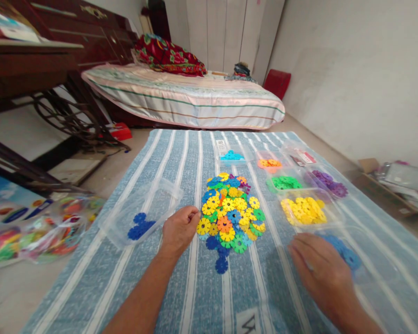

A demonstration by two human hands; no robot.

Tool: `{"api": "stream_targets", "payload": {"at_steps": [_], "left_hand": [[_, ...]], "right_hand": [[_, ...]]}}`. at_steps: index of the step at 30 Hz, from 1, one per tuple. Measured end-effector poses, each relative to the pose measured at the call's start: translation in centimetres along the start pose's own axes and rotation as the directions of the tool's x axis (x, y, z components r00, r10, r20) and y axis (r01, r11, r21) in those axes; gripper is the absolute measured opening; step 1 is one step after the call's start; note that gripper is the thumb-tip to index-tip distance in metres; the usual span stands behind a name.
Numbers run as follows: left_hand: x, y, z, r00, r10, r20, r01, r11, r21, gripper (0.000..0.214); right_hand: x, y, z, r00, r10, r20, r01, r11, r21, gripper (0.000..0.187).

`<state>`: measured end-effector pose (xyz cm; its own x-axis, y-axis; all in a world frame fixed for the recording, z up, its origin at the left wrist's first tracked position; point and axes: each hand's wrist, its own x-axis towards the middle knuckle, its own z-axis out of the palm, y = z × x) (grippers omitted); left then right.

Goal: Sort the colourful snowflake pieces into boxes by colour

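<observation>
A heap of notched plastic discs (228,208) in yellow, blue, green and orange lies mid-cloth, with dark blue discs (221,260) trailing from its near end. My left hand (181,227) is at the heap's left edge, fingers closed together; anything inside them is hidden. Left of it, a clear plastic box (167,188) holds a few dark blue discs (141,226). My right hand (318,266) hovers on the right, fingers curled down and together, their contents out of sight. Just beyond it stands a box of yellow discs (303,210); blue discs (341,250) in a box lie partly behind it.
Further clear boxes hold green discs (285,182), orange discs (269,163), light blue discs (231,155) and purple discs (329,183). Striped cloth (174,157) covers the surface. A bed (195,102) stands beyond, and bags of colourful pieces (52,227) lie at left.
</observation>
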<state>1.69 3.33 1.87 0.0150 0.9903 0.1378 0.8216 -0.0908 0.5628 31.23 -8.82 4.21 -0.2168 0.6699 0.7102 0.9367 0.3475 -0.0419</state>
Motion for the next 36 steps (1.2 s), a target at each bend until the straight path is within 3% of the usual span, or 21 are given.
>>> {"api": "stream_targets", "payload": {"at_steps": [4,7,11,19,24,27,30,33,36], "left_hand": [[0.0,-0.3,0.1,1.0,0.006,0.002,-0.006,1.0,-0.011,0.026],[0.0,-0.5,0.2,1.0,0.01,0.0,-0.01,1.0,-0.021,0.026],[0.0,-0.5,0.2,1.0,0.003,0.0,-0.003,1.0,-0.017,0.024],[0.0,-0.3,0.1,1.0,0.006,0.003,-0.006,1.0,-0.023,0.022],[-0.1,-0.1,0.0,1.0,-0.002,-0.005,0.002,1.0,-0.008,0.023],[-0.1,0.0,0.0,1.0,-0.005,0.001,0.005,1.0,-0.002,0.023],[-0.1,-0.1,0.0,1.0,-0.006,0.003,0.006,1.0,-0.008,0.022],[-0.1,-0.3,0.2,1.0,-0.003,0.006,0.003,1.0,-0.028,0.021],[-0.1,-0.4,0.5,1.0,-0.003,0.007,0.003,0.999,-0.042,0.02]], "right_hand": [[2.0,-5.6,3.8,0.993,-0.046,0.106,0.021,0.974,0.226,0.013],[3.4,-8.0,6.1,0.978,-0.054,0.202,0.009,0.976,0.217,0.011],[4.0,-8.7,8.0,0.958,-0.103,0.267,0.068,0.988,0.139,0.01],[3.5,-7.9,8.6,0.975,-0.159,0.153,0.126,0.97,0.205,0.024],[3.4,-6.3,7.0,0.991,-0.118,0.065,0.098,0.961,0.259,0.021],[3.4,-3.7,5.2,0.995,-0.101,0.011,0.096,0.972,0.214,0.017],[3.4,0.3,2.9,0.997,-0.065,-0.042,0.066,0.997,0.037,0.011],[3.2,4.1,1.0,0.994,0.026,-0.111,-0.051,0.971,-0.234,0.009],[2.9,5.1,0.5,0.987,0.099,-0.128,-0.133,0.946,-0.294,0.011]]}}
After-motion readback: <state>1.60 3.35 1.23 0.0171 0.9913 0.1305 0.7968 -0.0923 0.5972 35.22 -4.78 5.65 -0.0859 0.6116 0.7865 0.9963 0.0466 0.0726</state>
